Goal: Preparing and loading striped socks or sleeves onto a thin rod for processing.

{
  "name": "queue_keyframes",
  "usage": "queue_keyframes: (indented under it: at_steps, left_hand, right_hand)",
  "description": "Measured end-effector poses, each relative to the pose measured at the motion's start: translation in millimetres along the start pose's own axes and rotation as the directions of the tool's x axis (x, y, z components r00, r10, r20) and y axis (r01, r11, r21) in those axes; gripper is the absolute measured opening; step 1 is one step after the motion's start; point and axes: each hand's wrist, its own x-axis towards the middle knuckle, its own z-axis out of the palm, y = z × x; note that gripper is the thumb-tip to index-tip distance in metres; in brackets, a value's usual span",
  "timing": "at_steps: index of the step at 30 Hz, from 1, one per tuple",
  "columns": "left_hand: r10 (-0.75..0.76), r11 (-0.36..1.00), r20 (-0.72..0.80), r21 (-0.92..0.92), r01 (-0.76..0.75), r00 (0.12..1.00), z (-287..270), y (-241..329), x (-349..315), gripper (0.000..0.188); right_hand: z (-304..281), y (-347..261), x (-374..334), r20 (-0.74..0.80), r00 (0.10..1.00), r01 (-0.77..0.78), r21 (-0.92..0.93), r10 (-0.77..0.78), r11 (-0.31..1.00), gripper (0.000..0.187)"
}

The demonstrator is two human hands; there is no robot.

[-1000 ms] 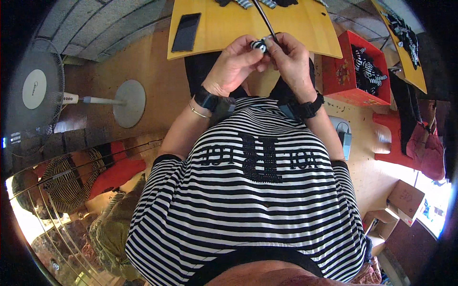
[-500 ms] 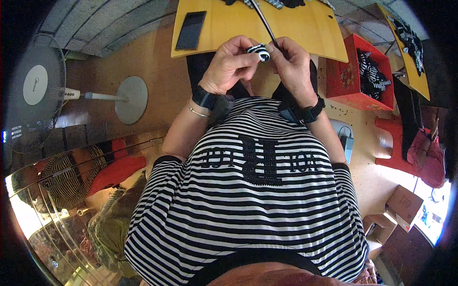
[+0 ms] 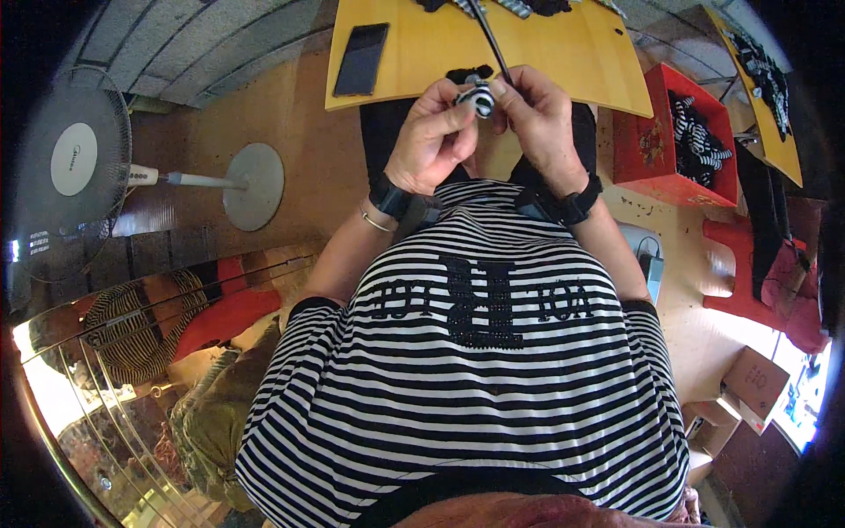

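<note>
Between my fingertips, in front of the table's near edge, is a small black-and-white striped fabric piece [image 3: 480, 99], bunched and curled over. My left hand [image 3: 429, 141] is closed on its left side, thumb and fingers pinching it. My right hand [image 3: 544, 119] is closed at its right side, at the lower end of a slim dark rod [image 3: 489, 37] that runs up past the top of the picture. Whether those fingers grip the rod as well as the cloth is hard to see. A black part of the cloth [image 3: 469, 74] shows just beyond the left fingertips.
A dark phone [image 3: 361, 60] lies on the yellow table [image 3: 563, 53], with dark and striped cloth along its far edge. To the right, a red box [image 3: 647, 132] holds striped pieces [image 3: 695, 132]. A standing fan [image 3: 75, 163] is at the left. Cardboard boxes [image 3: 755, 383] sit lower right.
The striped piece has been turned in my fingers, and a black part of it now shows beyond my left hand. The whole view has shifted slightly.
</note>
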Motion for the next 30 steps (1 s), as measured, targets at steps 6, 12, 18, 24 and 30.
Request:
queue_keyframes:
  at_steps: [6, 12, 18, 24, 30]
  left_hand:
    - [0.003, 0.909, 0.112, 0.413, -0.050, 0.994, 24, 17, -2, 0.011]
    - [0.184, 0.904, -0.122, 0.411, -0.119, 0.975, 22, 8, 0, 0.007]
    - [0.157, 0.908, -0.134, 0.408, -0.090, 0.978, 11, -1, 10, 0.009]
    - [0.033, 0.936, -0.093, 0.352, 0.002, 0.995, 13, -10, 14, 0.009]
    - [-0.136, 0.879, -0.028, 0.457, 0.134, 0.990, 9, -1, 16, 0.012]
  right_hand:
    - [-2, 5, -1, 0.046, 0.998, 0.048, 0.008, -0.049, 0.999, 0.011]
    - [-3, 7, -4, -0.024, 1.000, 0.017, -0.105, -0.020, 0.994, 0.012]
    - [-8, 18, -4, -0.038, 0.989, 0.136, -0.092, -0.140, 0.986, 0.011]
    - [-16, 22, 0, -0.080, 0.997, -0.023, -0.042, 0.020, 0.999, 0.011]
    - [-16, 33, 5, -0.048, 0.996, -0.066, 0.080, 0.070, 0.995, 0.012]
